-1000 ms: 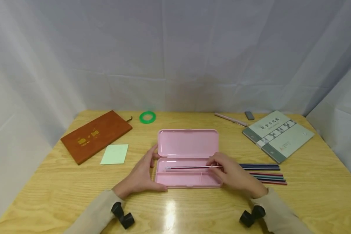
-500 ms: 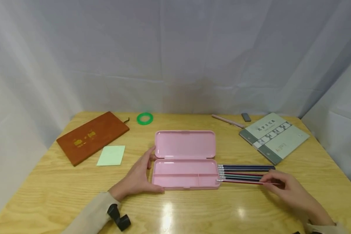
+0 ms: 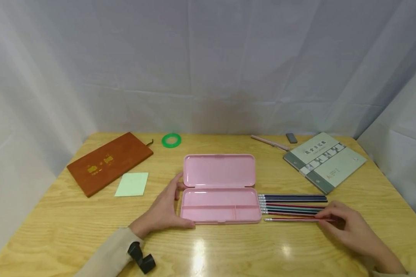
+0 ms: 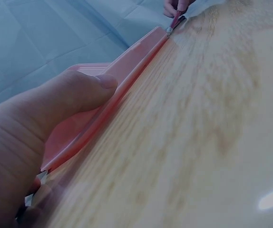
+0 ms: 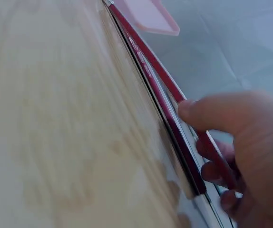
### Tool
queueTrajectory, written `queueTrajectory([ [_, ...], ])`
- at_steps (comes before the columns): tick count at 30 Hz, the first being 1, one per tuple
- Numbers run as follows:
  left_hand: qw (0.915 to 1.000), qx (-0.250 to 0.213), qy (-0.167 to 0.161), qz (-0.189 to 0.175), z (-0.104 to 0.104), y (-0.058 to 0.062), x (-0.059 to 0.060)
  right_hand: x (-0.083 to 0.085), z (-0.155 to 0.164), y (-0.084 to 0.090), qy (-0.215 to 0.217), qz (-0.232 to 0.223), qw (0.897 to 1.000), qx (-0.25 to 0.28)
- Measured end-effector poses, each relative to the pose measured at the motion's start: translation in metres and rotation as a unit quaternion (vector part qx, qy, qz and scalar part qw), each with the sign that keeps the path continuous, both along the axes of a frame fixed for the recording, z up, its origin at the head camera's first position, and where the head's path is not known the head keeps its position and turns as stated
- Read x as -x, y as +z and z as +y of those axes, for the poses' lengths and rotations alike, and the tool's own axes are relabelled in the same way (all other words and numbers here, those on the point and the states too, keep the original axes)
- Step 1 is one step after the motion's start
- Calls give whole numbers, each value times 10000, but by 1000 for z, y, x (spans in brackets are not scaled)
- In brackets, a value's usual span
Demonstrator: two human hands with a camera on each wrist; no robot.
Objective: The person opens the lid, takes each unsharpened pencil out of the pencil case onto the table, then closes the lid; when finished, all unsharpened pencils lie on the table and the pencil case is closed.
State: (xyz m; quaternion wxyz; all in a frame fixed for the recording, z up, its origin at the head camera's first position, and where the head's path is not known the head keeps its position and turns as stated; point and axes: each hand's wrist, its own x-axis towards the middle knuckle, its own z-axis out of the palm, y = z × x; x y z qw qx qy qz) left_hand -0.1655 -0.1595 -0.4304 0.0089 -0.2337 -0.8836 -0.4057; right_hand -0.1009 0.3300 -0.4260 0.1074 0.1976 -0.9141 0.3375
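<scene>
An open pink pencil case (image 3: 208,198) lies in the middle of the table, its lid (image 3: 219,170) tipped back. My left hand (image 3: 163,207) holds the case's left end, thumb along the front edge and fingers at the left side; in the left wrist view the thumb (image 4: 91,90) presses on the case's front wall. To the right of the case my right hand (image 3: 346,227) pinches a red pencil (image 3: 287,219) near its right end. Just behind that pencil lies a row of dark, teal and red pencils (image 3: 291,199), eraser ends toward the case. No pencil shows inside the case.
A brown notebook (image 3: 111,163) and a pale green sticky-note pad (image 3: 131,184) lie on the left. At the back are a green tape roll (image 3: 171,140), a pink pen (image 3: 269,142) and a grey eraser (image 3: 291,138). A green-grey account book (image 3: 324,162) lies at right.
My right hand has carried the pencil from over the case to the right of it, then slightly toward the table's front, apart from the row. The left hand stays on the case.
</scene>
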Motion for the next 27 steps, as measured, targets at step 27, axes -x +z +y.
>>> queueTrajectory([
  [27,9999,-123,-46,18,-1,-5,2,45,-58,1,509,883,9944,-260],
])
